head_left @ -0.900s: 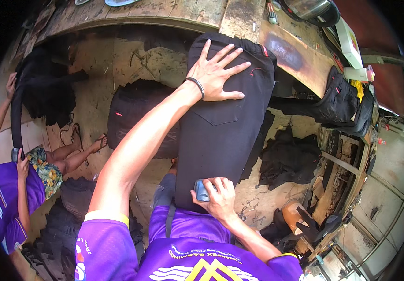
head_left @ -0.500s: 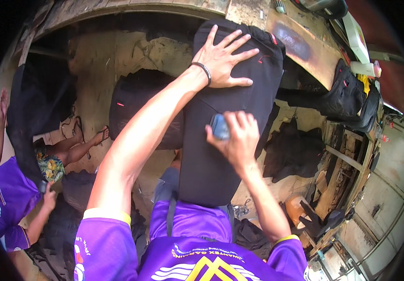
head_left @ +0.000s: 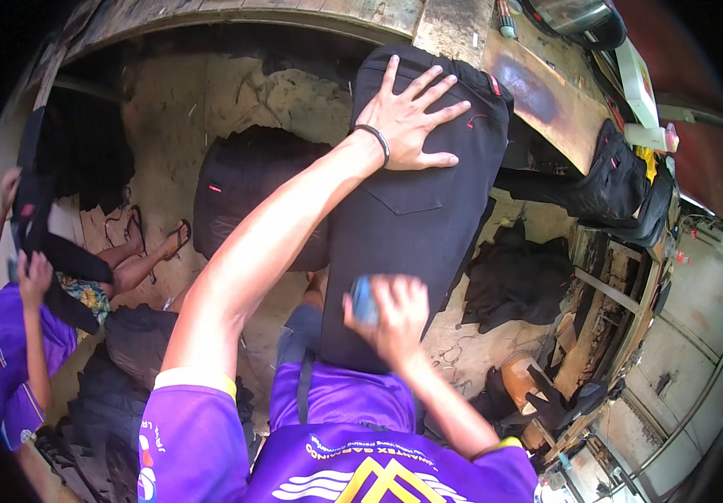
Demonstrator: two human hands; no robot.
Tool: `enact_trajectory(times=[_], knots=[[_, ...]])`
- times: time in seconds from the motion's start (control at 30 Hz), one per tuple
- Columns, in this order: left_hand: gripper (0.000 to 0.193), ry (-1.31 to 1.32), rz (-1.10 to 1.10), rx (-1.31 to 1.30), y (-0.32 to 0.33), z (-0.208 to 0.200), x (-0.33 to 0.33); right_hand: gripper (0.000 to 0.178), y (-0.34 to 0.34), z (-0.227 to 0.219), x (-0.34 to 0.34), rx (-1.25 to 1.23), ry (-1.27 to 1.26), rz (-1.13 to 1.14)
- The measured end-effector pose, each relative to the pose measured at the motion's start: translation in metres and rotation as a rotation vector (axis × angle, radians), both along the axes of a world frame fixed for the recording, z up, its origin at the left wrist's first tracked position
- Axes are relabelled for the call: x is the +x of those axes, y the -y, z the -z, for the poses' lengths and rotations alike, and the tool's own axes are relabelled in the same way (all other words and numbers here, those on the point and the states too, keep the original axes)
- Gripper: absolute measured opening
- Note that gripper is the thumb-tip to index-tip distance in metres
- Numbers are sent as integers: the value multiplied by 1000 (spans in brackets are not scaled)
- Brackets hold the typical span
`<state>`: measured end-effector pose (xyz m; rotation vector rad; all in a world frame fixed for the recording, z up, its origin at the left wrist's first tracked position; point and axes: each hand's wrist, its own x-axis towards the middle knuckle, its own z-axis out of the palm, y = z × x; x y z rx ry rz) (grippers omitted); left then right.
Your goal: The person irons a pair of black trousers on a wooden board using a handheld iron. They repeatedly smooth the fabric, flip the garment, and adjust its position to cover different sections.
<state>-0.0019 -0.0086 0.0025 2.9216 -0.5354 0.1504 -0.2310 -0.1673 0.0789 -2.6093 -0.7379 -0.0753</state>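
Observation:
A pair of black trousers [head_left: 412, 230] with a red tag near the waist lies stretched out in front of me, running from the far table towards my lap. Flat on its upper part rests my left hand [head_left: 407, 121], fingers spread, a dark band at the wrist. My right hand [head_left: 395, 314] grips a small blue block [head_left: 364, 300] against the lower leg of the trousers. The block's underside is hidden, so its exact kind cannot be made out. A pocket seam shows between my two hands.
At the left, a co-worker in a purple shirt [head_left: 22, 323] handles dark cloth. Another dark garment [head_left: 248, 193] lies left of my trousers. Black cloth piles [head_left: 516, 277] lie on the floor. A scorched board [head_left: 537, 96] and folded black trousers [head_left: 608, 180] are at the far right.
My right hand has slid the blue block down the leg towards me. My left hand stays spread on the cloth. The co-worker's hand and dark cloth have risen.

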Motion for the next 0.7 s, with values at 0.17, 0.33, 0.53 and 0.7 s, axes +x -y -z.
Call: enact_trajectory(times=[0.17,0.33,0.53,0.7], knots=[[94,-13,-28,-24,8,-2,4,47,-12,-17,27,38,-100,-114],[86,113,0,-82,1,2,2,46,-26,23,50,-54,43,14],[58,251,9,-337,-2,11,7,55,25,0,-37,86,-453,129],[48,554,-468,-549,-17,-5,-6,105,82,-13,-18,155,-488,547]])
